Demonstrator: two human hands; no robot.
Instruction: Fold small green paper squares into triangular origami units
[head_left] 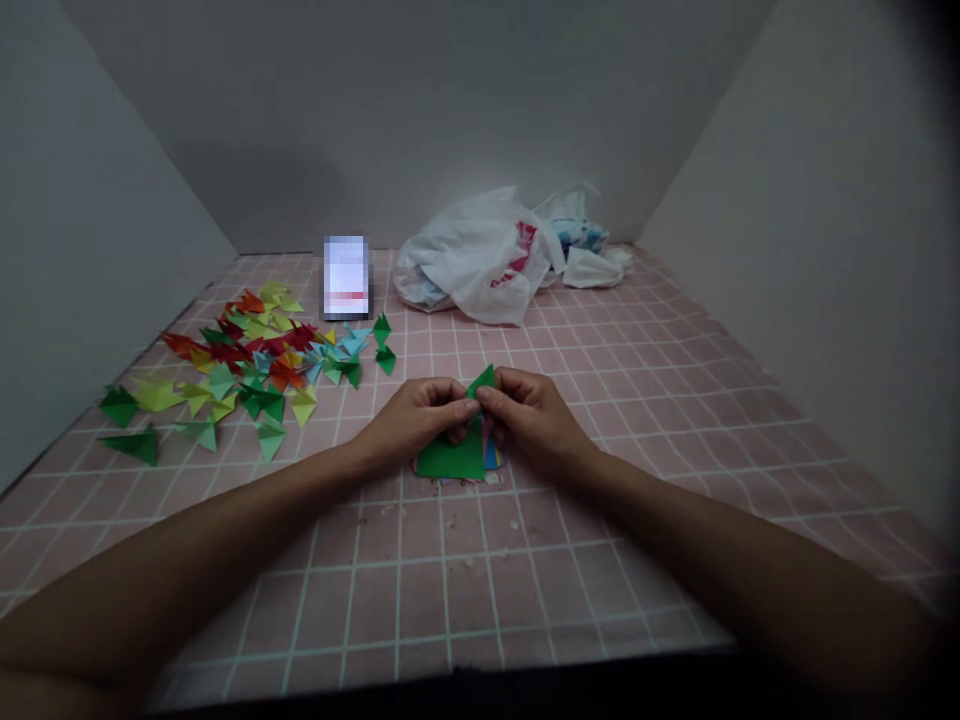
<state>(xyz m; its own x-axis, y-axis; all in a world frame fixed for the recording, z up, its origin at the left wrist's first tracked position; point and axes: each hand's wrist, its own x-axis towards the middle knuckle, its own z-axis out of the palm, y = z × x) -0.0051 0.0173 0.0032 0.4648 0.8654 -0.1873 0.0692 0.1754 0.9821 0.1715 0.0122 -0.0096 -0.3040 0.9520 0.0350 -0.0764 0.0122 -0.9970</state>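
Between my two hands is a small folded piece of green paper (482, 379), its pointed tip rising above the fingers. My left hand (433, 407) pinches it from the left, thumb on the near side. From the right, my right hand (529, 405) pinches the same piece, the two thumb tips almost meeting. Below the hands lies a stack of square coloured paper (451, 460), green on top, with blue, pink and yellow edges peeking out at the right. The fingers cover the lower part of the folded piece.
Many folded paper pieces (262, 400) in green, yellow, red, orange and light blue spread over the left of the checked tablecloth (675, 480). Behind them a phone (346, 278) stands upright. Farther back are a white plastic bag (480, 250) and a blue-white packet (581, 235). Walls enclose three sides.
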